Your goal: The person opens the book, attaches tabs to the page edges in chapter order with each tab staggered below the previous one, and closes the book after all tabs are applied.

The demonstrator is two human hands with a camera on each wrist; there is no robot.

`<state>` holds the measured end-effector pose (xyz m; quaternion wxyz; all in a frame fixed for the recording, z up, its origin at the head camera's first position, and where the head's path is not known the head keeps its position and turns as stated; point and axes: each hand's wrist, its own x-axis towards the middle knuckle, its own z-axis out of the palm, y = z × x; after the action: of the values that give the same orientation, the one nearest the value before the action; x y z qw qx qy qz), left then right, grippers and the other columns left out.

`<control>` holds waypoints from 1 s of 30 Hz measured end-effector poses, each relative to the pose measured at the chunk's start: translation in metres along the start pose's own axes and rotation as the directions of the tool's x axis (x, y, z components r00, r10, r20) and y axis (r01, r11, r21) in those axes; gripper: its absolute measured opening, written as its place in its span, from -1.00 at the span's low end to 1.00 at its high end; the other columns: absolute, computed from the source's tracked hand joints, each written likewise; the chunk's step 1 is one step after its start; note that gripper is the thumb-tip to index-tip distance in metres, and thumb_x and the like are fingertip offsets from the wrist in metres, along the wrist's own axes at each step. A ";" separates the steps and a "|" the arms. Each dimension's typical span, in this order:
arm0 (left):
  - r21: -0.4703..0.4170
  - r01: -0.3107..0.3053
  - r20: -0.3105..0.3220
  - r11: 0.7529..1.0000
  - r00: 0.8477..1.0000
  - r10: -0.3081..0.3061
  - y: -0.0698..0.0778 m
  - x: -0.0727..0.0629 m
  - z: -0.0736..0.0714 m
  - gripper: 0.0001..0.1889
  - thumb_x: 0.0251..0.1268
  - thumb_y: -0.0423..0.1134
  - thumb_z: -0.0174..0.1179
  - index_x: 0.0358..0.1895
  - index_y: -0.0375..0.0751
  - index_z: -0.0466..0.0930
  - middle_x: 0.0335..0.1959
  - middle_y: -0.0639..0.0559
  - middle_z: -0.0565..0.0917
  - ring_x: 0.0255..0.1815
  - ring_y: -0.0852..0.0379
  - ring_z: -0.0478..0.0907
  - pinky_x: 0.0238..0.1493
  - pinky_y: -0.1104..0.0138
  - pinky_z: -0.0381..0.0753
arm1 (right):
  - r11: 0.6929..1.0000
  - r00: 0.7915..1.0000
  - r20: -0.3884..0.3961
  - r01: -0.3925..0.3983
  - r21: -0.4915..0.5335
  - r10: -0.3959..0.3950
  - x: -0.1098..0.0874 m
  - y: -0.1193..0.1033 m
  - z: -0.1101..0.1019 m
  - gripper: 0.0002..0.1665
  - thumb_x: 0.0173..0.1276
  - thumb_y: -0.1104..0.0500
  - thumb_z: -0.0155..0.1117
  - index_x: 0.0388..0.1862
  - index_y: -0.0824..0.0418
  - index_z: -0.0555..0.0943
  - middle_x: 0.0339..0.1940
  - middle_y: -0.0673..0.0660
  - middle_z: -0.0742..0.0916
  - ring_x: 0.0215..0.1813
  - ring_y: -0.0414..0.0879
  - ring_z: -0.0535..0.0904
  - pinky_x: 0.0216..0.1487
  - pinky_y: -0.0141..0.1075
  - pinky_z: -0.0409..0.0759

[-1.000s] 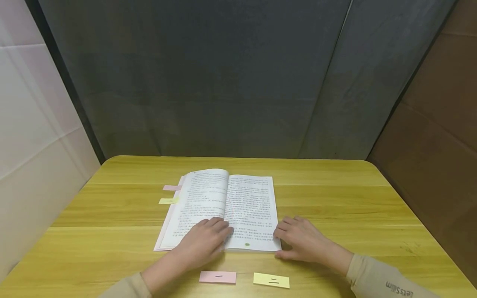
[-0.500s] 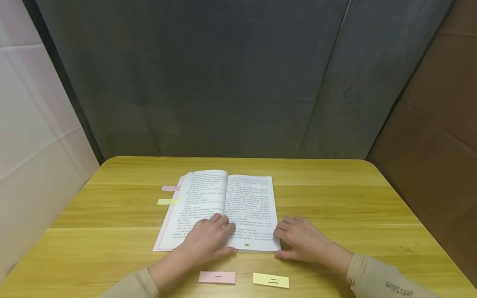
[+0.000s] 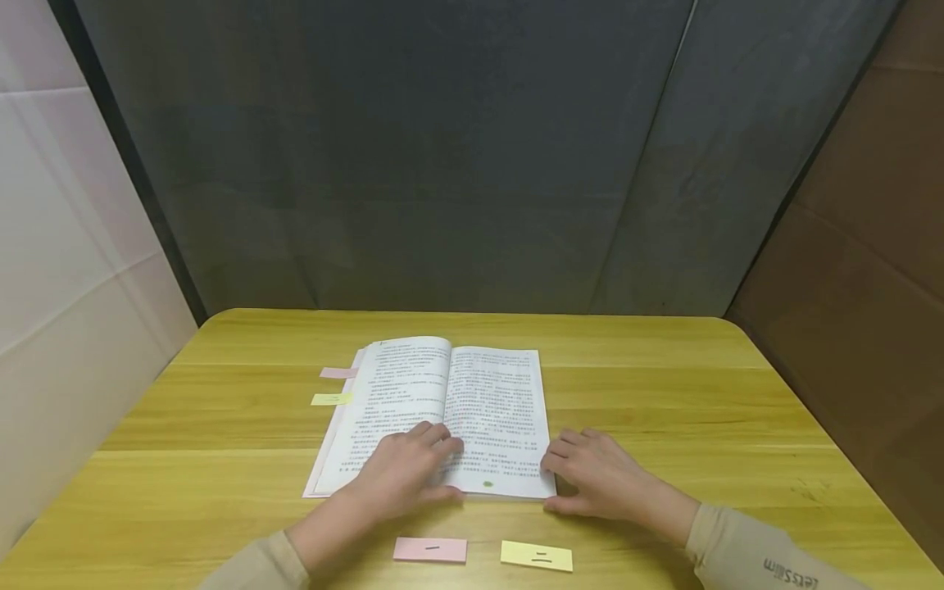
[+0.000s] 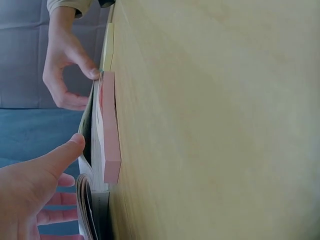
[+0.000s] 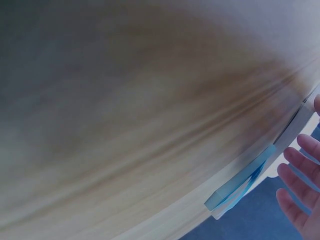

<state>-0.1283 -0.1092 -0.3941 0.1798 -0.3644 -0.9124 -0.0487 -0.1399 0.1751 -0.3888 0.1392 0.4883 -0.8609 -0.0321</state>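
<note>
An open book (image 3: 487, 385) lies on the table with printed text on both pages. My left hand (image 3: 413, 467) rests across the lower part of its gutter, fingers loosely bent and thumb stretched along the bottom edge. In the left wrist view its thumb (image 4: 70, 147) and fingers stand apart with pages between and below them. At the lower right corner, my right hand (image 3: 601, 475) touches the right edge with its fingertips and has its thumb at the corner. A pink tab (image 3: 339, 373) and a yellow tab (image 3: 331, 400) stick out from the left side.
Below the book lie a pink sticky-note pad (image 3: 431, 550) marked with one stroke and a yellow pad (image 3: 536, 556) marked with two. Wooden table (image 3: 649, 377) extends around them. A dark grey panel (image 3: 472, 164) rises behind, with side panels left and right.
My left hand has shifted slightly up and its thumb has come out along the book's bottom edge. The book's left page lies a little flatter. My right hand has stayed in place.
</note>
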 end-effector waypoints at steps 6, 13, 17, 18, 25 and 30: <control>-0.016 0.002 -0.006 1.000 1.000 -0.002 -0.001 0.000 -0.001 -0.41 -0.24 0.27 0.22 -0.15 -0.07 0.54 -0.28 0.13 0.49 -0.32 0.18 0.42 -0.60 0.42 0.41 | 1.000 1.000 -0.001 0.003 -0.003 -0.003 0.000 0.000 -0.001 -0.54 0.05 -0.30 0.15 -0.36 0.05 0.55 -0.36 -0.10 0.55 -0.32 -0.22 0.37 -0.40 -0.36 0.35; -0.025 -0.002 -0.011 1.000 1.000 0.001 -0.002 -0.001 -0.002 -0.41 -0.24 0.25 0.23 -0.15 -0.08 0.55 -0.27 0.13 0.50 -0.31 0.18 0.44 -0.59 0.43 0.42 | 1.000 1.000 -0.002 -0.001 -0.002 0.001 0.000 0.000 0.000 -0.53 0.05 -0.30 0.14 -0.35 0.05 0.55 -0.34 -0.09 0.55 -0.29 -0.21 0.39 -0.35 -0.31 0.40; -0.026 -0.003 -0.010 1.000 1.000 0.003 -0.002 -0.003 -0.003 -0.43 -0.21 0.24 0.22 -0.14 -0.07 0.54 -0.25 0.13 0.50 -0.31 0.18 0.45 -0.57 0.42 0.43 | 1.000 1.000 -0.002 -0.001 0.000 0.001 0.000 -0.001 0.000 -0.53 0.05 -0.30 0.13 -0.34 0.05 0.55 -0.34 -0.09 0.56 -0.27 -0.20 0.41 -0.31 -0.25 0.43; -0.025 -0.007 -0.011 1.000 1.000 0.006 -0.003 -0.003 -0.003 -0.44 -0.19 0.24 0.22 -0.14 -0.07 0.54 -0.25 0.12 0.51 -0.30 0.18 0.46 -0.57 0.41 0.44 | 1.000 1.000 -0.002 -0.001 0.002 0.001 -0.001 -0.001 0.000 -0.53 0.05 -0.30 0.13 -0.34 0.05 0.55 -0.34 -0.09 0.55 -0.27 -0.20 0.41 -0.31 -0.24 0.44; 0.006 -0.107 -0.082 0.994 0.991 0.107 -0.004 -0.009 -0.007 -0.59 -0.07 0.03 0.22 -0.13 -0.07 0.52 -0.24 0.12 0.51 -0.34 0.19 0.48 -0.59 0.38 0.45 | 1.000 1.000 -0.017 0.003 0.002 -0.003 -0.001 -0.001 -0.001 -0.53 0.04 -0.31 0.14 -0.36 0.05 0.54 -0.36 -0.10 0.54 -0.30 -0.21 0.39 -0.34 -0.25 0.42; 0.047 -0.233 -0.169 0.971 0.957 0.238 -0.002 -0.010 -0.010 -0.54 -0.09 -0.29 0.06 0.02 -0.08 0.43 0.00 0.06 0.47 -0.03 0.11 0.42 -0.27 0.29 0.51 | 1.000 1.000 -0.014 0.003 -0.005 -0.003 0.000 -0.001 -0.001 -0.54 0.03 -0.30 0.16 -0.36 0.04 0.53 -0.36 -0.10 0.54 -0.30 -0.20 0.40 -0.34 -0.26 0.42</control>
<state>-0.1198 -0.1197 -0.3882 0.2678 -0.4624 -0.8440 -0.0464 -0.1384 0.1747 -0.3885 0.1464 0.4894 -0.8591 -0.0310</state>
